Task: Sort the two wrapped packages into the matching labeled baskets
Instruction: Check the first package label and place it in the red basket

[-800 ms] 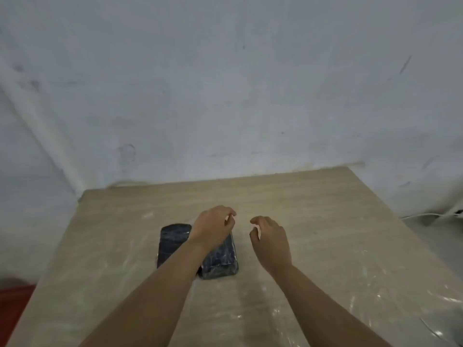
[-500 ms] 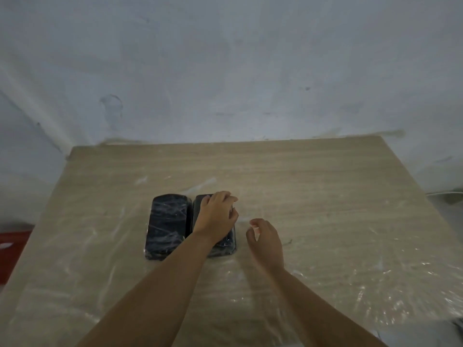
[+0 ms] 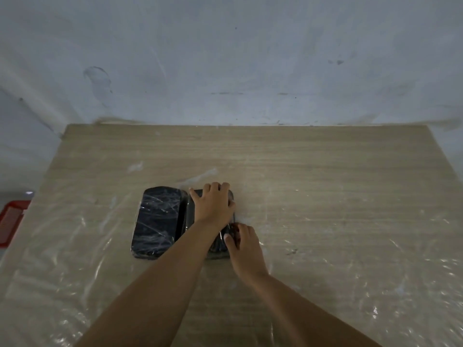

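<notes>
While both hands sit on the right package (image 3: 217, 242), nothing is lifted yet: left hand (image 3: 213, 206) lies palm-down over its far half with fingers curled on the far edge, right hand (image 3: 244, 246) pinches the near right corner, so I read both as grasping that 1 package. It lies flat on the table (image 3: 325, 196), touching or nearly touching the left package (image 3: 156, 222), which is untouched. Risks from here: the film wrap is slick and loose, so fingers may grab wrap only and the package slides out on lift. The table also carries a clear plastic sheet (image 3: 375, 259); wrap may cling to it and drag it up. With the 2 packages so close, lifting 1 could nudge the other. Bigger issue: I see no labels on either package and no labeled baskets, only a red tray-like thing (image 3: 11, 221) at the left edge, cut off. Wrong-basket sort is likely unless labels get checked first.
</notes>
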Demonstrator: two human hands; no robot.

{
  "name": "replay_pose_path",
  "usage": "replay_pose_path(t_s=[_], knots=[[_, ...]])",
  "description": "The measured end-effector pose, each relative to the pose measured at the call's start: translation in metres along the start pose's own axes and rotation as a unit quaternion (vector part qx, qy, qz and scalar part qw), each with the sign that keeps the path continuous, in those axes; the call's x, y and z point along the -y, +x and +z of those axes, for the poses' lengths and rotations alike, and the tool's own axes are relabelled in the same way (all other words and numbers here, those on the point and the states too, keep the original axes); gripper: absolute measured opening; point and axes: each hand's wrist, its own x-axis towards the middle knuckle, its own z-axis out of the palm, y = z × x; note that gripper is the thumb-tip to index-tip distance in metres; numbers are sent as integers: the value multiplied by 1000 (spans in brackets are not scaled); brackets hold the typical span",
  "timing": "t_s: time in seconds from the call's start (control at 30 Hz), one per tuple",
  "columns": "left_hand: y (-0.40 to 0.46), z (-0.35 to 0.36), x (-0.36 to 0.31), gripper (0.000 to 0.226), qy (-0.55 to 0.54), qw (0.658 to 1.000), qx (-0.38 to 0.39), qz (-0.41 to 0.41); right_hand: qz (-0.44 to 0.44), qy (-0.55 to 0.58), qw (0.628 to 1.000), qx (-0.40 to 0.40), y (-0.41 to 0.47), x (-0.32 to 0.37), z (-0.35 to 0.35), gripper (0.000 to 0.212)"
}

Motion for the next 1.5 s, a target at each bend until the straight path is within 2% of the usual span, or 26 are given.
replay_pose_path(t_s=[0.13,0.23,0.3,0.43,0.53,0.63,0.7,0.83,0.93,1.0,1.07,1.13,1.2,1.27,1.4,1.5], knots=[[6,-16,1,41,-96,994,-42,0,5,85,996,-30,3,8,-15,38],[13,-29,3,39,-256,965,-61,5,-18,99,991,-86,6,20,-32,39],[15,-34,4,37,-336,939,-68,1,-65,41,986,-151,7,28,-42,43],[13,-36,5,42,-379,924,-36,-30,-157,-135,949,-237,1,37,-43,47],[9,-36,9,38,-423,905,6,-35,-174,-243,926,-232,-8,37,-29,47],[9,-32,18,31,-436,898,42,-38,-207,-297,913,-186,-18,32,-10,50],[11,-33,23,30,-433,899,63,-37,-229,-305,911,-159,-24,29,-1,53],[13,-39,29,30,-416,904,98,-11,-224,-215,944,-115,-31,22,8,59],[16,-38,34,26,-357,931,77,7,-210,-182,958,-73,-28,20,7,48],[13,-36,35,42,-282,958,51,7,-209,-207,953,-72,-25,20,8,43],[2,-33,36,57,-211,977,-8,16,-205,-201,955,-69,-23,21,13,41],[-16,-26,36,57,-148,986,-46,67,-189,-159,967,-60,-22,23,19,42],[-35,-17,38,49,-108,989,-35,96,-180,-112,976,-51,-20,25,23,40],[-49,-7,43,43,-64,992,-18,103,-167,-69,983,-41,-17,27,23,30],[-69,15,47,52,-7,994,0,109,-143,-27,987,-68,-7,30,12,14],[-81,30,46,54,-3,995,5,95,-93,13,991,-93,12,43,2,18]])
